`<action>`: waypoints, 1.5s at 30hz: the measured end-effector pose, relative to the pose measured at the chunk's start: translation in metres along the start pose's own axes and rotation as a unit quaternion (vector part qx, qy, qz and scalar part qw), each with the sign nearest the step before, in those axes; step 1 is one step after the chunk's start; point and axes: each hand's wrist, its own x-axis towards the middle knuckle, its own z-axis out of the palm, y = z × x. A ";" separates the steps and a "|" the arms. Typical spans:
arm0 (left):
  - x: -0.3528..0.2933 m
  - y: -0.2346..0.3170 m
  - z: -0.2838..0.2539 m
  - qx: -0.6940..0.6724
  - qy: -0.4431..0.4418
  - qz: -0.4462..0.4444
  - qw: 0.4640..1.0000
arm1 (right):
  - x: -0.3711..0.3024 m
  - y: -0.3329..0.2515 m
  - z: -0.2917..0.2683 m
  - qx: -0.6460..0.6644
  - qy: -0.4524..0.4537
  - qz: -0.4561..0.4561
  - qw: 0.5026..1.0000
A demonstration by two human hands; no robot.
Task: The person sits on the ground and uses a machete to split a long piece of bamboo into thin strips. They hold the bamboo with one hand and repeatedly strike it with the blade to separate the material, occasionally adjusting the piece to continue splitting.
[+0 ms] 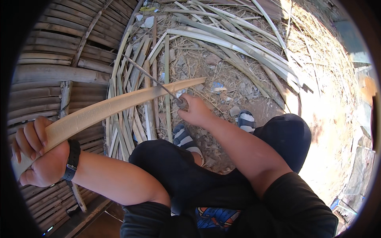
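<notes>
My left hand [44,158], with a dark watch on its wrist, is closed round the near end of a long split bamboo strip [105,109]. The pale strip slants up and to the right, and its far end thins out over the ground. In my right hand [196,113] is the handle of a long-bladed knife [147,73], held in a fist. Its narrow dark blade points to the upper left and crosses the strip near the far end. Whether the edge bites into the bamboo I cannot tell.
Split bamboo pieces [238,39] lie across the littered ground ahead, and more slats [125,95] are heaped beside a slatted bamboo wall [43,85] on the left. My sandalled feet [183,137] stand between my bent knees. Straw and sunlit soil [325,131] stretch to the right.
</notes>
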 end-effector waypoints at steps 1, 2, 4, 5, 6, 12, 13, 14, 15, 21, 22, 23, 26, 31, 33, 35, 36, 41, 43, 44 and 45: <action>0.000 0.000 0.002 0.003 0.010 0.003 1.000 | -0.006 0.016 0.005 -0.004 0.028 0.043 0.999; 0.000 0.001 0.002 0.006 0.018 0.004 1.000 | -0.009 0.036 0.011 -0.006 0.054 0.086 0.995; 0.006 -0.002 0.000 0.001 0.025 0.005 1.000 | -0.001 0.097 0.018 -0.066 0.106 0.178 0.976; 0.003 -0.001 -0.002 0.005 0.027 0.005 1.000 | 0.000 0.103 0.011 -0.031 0.072 0.229 0.970; 0.002 -0.001 -0.003 0.009 0.029 0.006 1.000 | 0.002 0.102 0.000 0.003 0.040 0.280 0.959; 0.003 0.000 -0.003 0.022 0.009 0.007 1.000 | -0.003 0.034 0.012 -0.050 0.059 0.090 0.993; 0.003 0.000 -0.004 0.020 0.010 0.010 1.000 | -0.004 0.029 0.015 -0.042 0.055 0.068 0.995; 0.001 0.000 -0.005 0.023 0.022 0.014 0.999 | -0.004 0.030 0.017 -0.039 0.056 0.065 0.996; 0.001 0.000 -0.006 0.025 0.032 0.016 0.999 | -0.005 0.033 0.018 -0.036 0.057 0.062 0.996; -0.002 0.007 -0.044 0.066 0.122 0.042 0.989 | 0.006 0.065 0.014 -0.034 0.043 0.151 0.987; -0.004 0.007 -0.045 0.077 0.127 0.053 0.987 | 0.003 0.052 0.010 -0.018 0.029 0.157 0.987; -0.004 0.007 -0.045 0.082 0.127 0.058 0.987 | 0.000 0.037 0.009 -0.014 0.020 0.140 0.990; -0.001 0.004 -0.039 0.078 0.115 0.059 0.988 | -0.005 0.003 0.010 -0.012 -0.001 0.087 0.996; 0.001 0.000 -0.032 0.074 0.129 0.056 0.987 | -0.007 0.056 0.014 -0.076 0.057 0.086 0.992; 0.000 0.000 -0.036 0.082 0.150 0.058 0.984 | -0.004 0.071 0.006 -0.086 0.035 0.127 0.988; 0.000 0.004 -0.044 0.090 0.162 0.060 0.981 | -0.001 0.074 0.008 -0.083 0.023 0.145 0.986; -0.002 0.004 -0.049 0.096 0.169 0.059 0.979 | -0.003 0.063 0.011 -0.077 0.020 0.145 0.986; -0.001 0.001 -0.039 0.124 0.210 0.070 0.967 | -0.010 0.015 0.020 -0.055 0.011 0.058 0.997; -0.002 0.001 -0.037 0.124 0.223 0.072 0.964 | -0.012 -0.016 0.013 -0.047 -0.023 0.020 0.998; -0.003 0.001 -0.038 0.123 0.223 0.071 0.964 | -0.012 -0.013 0.014 -0.060 -0.018 0.030 0.998; -0.003 0.000 -0.037 0.121 0.222 0.070 0.965 | -0.012 -0.005 0.017 -0.072 -0.014 0.040 0.996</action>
